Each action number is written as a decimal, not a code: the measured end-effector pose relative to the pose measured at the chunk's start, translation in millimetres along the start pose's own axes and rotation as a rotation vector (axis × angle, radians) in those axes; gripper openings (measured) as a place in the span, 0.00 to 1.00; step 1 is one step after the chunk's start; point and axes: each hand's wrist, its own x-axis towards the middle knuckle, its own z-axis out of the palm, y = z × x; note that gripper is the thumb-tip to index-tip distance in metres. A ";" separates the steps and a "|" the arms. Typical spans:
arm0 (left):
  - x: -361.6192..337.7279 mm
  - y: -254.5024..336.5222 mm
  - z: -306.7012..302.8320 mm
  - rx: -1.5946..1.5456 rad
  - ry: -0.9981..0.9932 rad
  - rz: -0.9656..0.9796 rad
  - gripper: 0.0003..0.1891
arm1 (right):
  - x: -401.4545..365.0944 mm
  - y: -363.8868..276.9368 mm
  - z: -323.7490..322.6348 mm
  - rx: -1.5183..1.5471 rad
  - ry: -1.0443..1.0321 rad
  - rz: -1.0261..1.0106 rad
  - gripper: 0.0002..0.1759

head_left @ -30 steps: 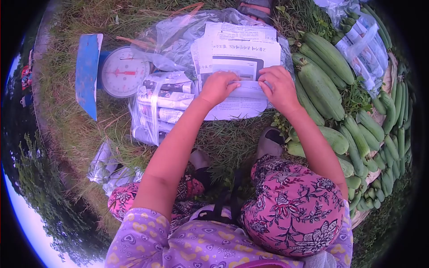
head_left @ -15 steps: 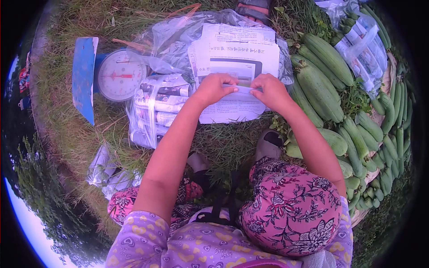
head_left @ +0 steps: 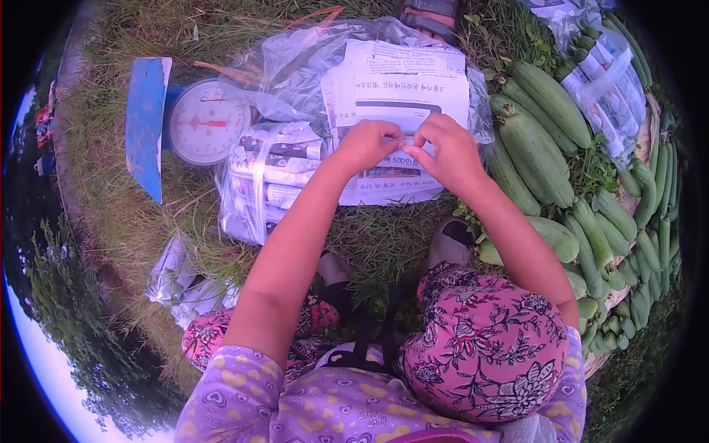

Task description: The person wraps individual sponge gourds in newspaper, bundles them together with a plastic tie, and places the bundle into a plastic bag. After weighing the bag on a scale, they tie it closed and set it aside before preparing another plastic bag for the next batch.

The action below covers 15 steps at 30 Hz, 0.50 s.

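Observation:
A stack of printed paper sheets (head_left: 410,77) lies on a crumpled clear plastic bag (head_left: 295,55) in front of me. My left hand (head_left: 369,145) and my right hand (head_left: 447,150) are close together over the near part of the stack. Both have thumb and fingers pinched on the edge of a printed sheet (head_left: 380,173), whose gripped edge is mostly hidden by the fingers. Left of the stack, a clear bag of rolled newspaper bundles (head_left: 269,173) lies by my left forearm.
A blue scale (head_left: 210,122) with a round white dial stands at the left. Many long green gourds (head_left: 533,159) lie on the right, near a plastic bag of newspaper-wrapped bundles (head_left: 609,92). Another plastic-wrapped bundle (head_left: 173,269) rests on the grass. A sandalled foot (head_left: 430,21) shows beyond the stack.
My hands remain pinched on the paper and have come closer together. Large print and a picture now show on the near part of the sheets, where small text showed before.

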 end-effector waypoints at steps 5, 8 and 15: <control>7.3 -8.7 13.2 0.218 0.554 0.329 0.06 | -8.2 14.9 46.5 -0.303 -0.184 -0.136 0.22; -27.5 12.6 18.7 0.222 0.730 0.046 0.08 | 3.2 31.8 48.9 -0.294 -0.141 -0.139 0.26; -39.2 12.2 73.8 -1.786 0.550 -0.412 0.12 | 20.2 19.8 37.7 0.171 -0.296 0.092 0.24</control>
